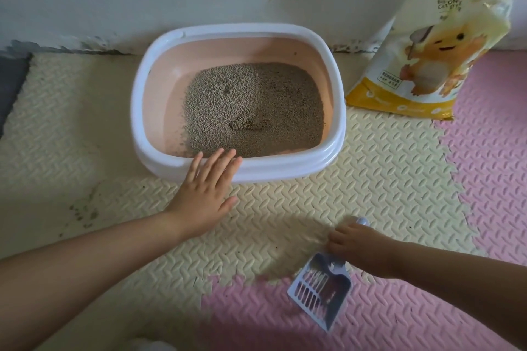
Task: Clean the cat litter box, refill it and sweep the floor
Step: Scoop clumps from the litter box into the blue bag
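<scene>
1. In from 8 o'clock comes the left forearm [85, 273]. It is bare from the frame edge right up to the wrist, smooth and slim, and it narrows as it goes.
2. Just off centre toward 7 o'clock is the left hand [206, 194], bare as well. Four slender fingers [219, 159] and the thumb [229, 202] are in plain sight; the nails are too blurred to read.
3. Over at 4 o'clock is the right forearm [456, 279], again bare all the way to the frame edge, and this one sits in shadow.
4. Toward 5 o'clock is the right hand [359, 245], bare and shaded. Its back and knuckles show, and the fingertips are tucked out of sight.
</scene>
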`<state>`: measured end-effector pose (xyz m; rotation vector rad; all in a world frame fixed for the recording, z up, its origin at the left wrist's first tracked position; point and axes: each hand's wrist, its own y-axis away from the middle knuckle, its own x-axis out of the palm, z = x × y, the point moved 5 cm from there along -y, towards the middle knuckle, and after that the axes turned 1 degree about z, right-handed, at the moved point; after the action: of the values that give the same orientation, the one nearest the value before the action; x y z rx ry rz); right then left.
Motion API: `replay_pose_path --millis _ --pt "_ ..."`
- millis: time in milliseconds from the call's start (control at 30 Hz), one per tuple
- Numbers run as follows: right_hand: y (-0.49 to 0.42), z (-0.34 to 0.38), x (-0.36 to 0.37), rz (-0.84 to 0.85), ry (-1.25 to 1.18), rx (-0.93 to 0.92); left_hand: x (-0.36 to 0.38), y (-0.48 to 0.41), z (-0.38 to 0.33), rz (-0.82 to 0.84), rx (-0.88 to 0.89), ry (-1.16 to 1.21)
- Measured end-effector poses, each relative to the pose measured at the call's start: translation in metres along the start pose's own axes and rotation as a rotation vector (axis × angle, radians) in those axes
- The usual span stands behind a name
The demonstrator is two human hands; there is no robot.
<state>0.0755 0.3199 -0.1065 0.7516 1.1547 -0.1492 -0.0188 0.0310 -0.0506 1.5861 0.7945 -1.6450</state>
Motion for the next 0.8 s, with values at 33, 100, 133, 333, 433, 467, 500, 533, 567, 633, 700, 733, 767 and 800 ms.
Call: replay_pose_path --millis 33,100,133,333,433,467,500,533,567,633,700,733,767,800 --pt "0.0 -0.002 -0.002 -0.014 0.009 -0.013 0.0 0.0 0.0 0.001 -0.002 0.002" --pt "-0.001 -0.006 -0.012 -0.065 0.022 0.0 0.001 0.001 -0.001 -0.001 -0.007 0.005" --pt "-0.001 -0.009 -0.02 -0.096 0.022 0.023 0.001 0.001 -0.001 -0.003 -0.008 0.007" --pt "0.012 -0.029 -0.096 -0.51 -0.205 0.248 0.001 0.0 -0.001 -0.023 0.046 0.022" --pt "0.008 -0.037 -0.125 -0.637 -0.265 0.381 0.0 -0.001 0.003 0.004 0.072 0.015" --pt "0.003 -0.04 -0.132 -0.652 -0.278 0.432 -0.002 -0.001 0.005 0.015 0.078 0.003" --pt "-0.004 -0.042 -0.137 -0.653 -0.291 0.475 -0.003 0.0 0.007 0.026 0.078 -0.003" --pt "-0.012 -0.043 -0.14 -0.644 -0.305 0.508 -0.004 0.0 0.01 0.036 0.073 -0.004" --pt "-0.02 -0.044 -0.143 -0.628 -0.325 0.534 -0.005 0.002 0.012 0.048 0.065 -0.004" --pt "-0.033 -0.044 -0.146 -0.599 -0.37 0.585 -0.004 0.006 0.015 0.077 0.037 -0.006" --pt "-0.042 -0.043 -0.149 -0.573 -0.411 0.646 -0.004 0.011 0.018 0.097 0.02 -0.004" --pt "-0.045 -0.042 -0.151 -0.564 -0.425 0.672 -0.004 0.013 0.019 0.101 0.019 -0.005" --pt "-0.047 -0.041 -0.153 -0.558 -0.433 0.692 -0.006 0.016 0.022 0.103 0.017 -0.006" --pt "-0.048 -0.039 -0.155 -0.55 -0.436 0.706 -0.007 0.019 0.024 0.105 0.011 -0.001"
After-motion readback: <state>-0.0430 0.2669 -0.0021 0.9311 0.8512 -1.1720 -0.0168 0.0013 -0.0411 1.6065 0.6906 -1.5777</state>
